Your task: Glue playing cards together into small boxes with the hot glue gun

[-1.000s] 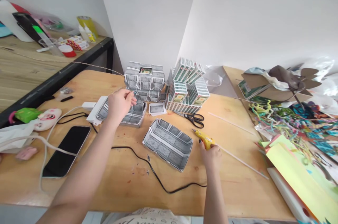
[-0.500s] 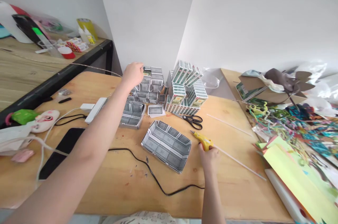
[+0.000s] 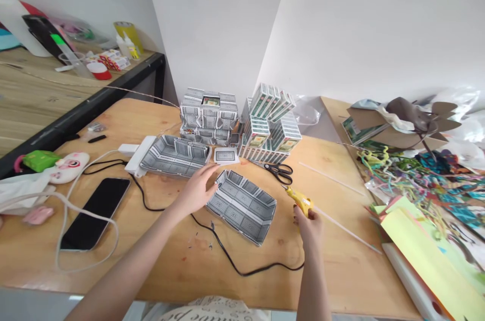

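My right hand is wrapped round the handle of a yellow hot glue gun, its nozzle pointing up and left. A white glue stick runs out behind it. At the front middle lies an open tray built of grey patterned playing cards. My left hand is at the tray's left corner, thumb and fingers apart; whether it touches the rim I cannot tell. Behind that hand rests a second card tray, partly covered by my fingers. A few loose cards lie flat between the trays and the stacks.
Scissors, card boxes and a stacked card structure stand at the back. A phone and a white power strip lie left. A black cord crosses the front. Coloured paper is at right.
My left hand has come down from the top of the card structure at the back to the left corner of the front tray. The glue gun has shifted slightly right in the view.
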`<act>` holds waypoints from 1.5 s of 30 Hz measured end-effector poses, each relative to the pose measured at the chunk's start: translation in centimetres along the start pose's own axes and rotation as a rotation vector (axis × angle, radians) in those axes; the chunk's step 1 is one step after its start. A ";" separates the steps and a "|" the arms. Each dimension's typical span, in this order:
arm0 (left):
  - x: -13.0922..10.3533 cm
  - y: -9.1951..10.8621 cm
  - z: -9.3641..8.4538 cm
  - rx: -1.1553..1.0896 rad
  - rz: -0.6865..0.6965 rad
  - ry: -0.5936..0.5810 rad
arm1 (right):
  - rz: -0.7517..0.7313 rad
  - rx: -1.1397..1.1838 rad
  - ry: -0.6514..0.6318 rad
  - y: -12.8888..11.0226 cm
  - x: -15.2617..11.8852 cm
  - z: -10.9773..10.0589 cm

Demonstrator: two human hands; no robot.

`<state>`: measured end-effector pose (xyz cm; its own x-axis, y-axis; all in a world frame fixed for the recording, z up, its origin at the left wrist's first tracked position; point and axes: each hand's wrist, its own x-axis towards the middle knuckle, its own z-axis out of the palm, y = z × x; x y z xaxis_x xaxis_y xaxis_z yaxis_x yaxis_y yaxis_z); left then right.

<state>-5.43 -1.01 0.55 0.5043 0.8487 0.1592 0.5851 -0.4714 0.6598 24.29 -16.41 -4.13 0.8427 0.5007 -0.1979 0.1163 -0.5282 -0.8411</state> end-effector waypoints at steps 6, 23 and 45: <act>-1.0 0.5 0.7 -0.080 -0.024 0.057 | 0.143 0.373 -0.086 -3.5 -2.1 -0.5; -1.9 1.3 6.6 -0.785 -0.454 0.073 | -0.010 0.287 -0.484 -7.9 -5.1 0.9; -1.9 5.4 4.7 -0.808 -0.413 0.108 | -0.848 -0.596 -0.524 -10.9 -5.4 4.4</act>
<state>-0.19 -6.29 0.36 0.2673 0.9497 -0.1630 0.0628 0.1516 0.9864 16.17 -10.27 3.88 0.0712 0.9974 0.0142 0.8855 -0.0567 -0.4611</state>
